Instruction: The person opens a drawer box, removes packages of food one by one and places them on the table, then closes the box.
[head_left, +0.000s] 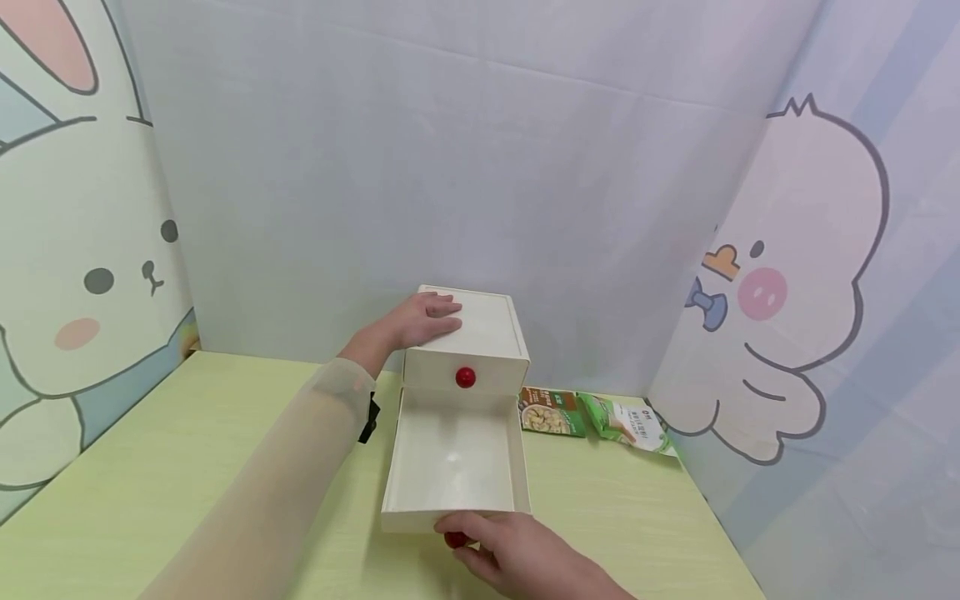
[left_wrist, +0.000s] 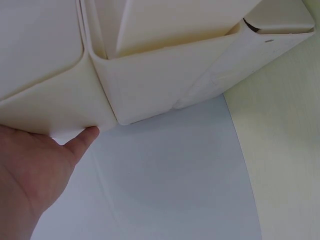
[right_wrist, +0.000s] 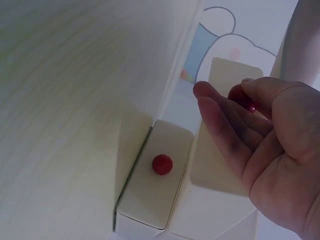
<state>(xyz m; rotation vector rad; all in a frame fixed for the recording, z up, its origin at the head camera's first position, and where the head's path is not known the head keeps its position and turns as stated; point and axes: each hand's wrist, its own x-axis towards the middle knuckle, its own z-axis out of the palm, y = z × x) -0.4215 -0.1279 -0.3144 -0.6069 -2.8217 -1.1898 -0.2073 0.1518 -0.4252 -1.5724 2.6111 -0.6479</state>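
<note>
A white drawer cabinet (head_left: 480,317) of stacked tiers stands against the back curtain. My left hand (head_left: 423,321) rests on its top near the left edge, fingers stretched over the lid. In the left wrist view that hand's thumb (left_wrist: 82,142) lies against the top tier's wall. Below the top drawer front, with its red knob (head_left: 466,377), a white drawer (head_left: 453,462) is pulled far out toward me, its bare floor showing. My right hand (head_left: 525,554) pinches this drawer's red knob (head_left: 455,540) between thumb and fingers. In the right wrist view, the bottom drawer front (right_wrist: 145,200) is closed.
Two food packets, a brown-and-green one (head_left: 551,412) and a green-and-white one (head_left: 630,423), lie on the table to the cabinet's right. The pale green table (head_left: 225,467) ends at the back curtain (head_left: 450,167) and printed side curtains.
</note>
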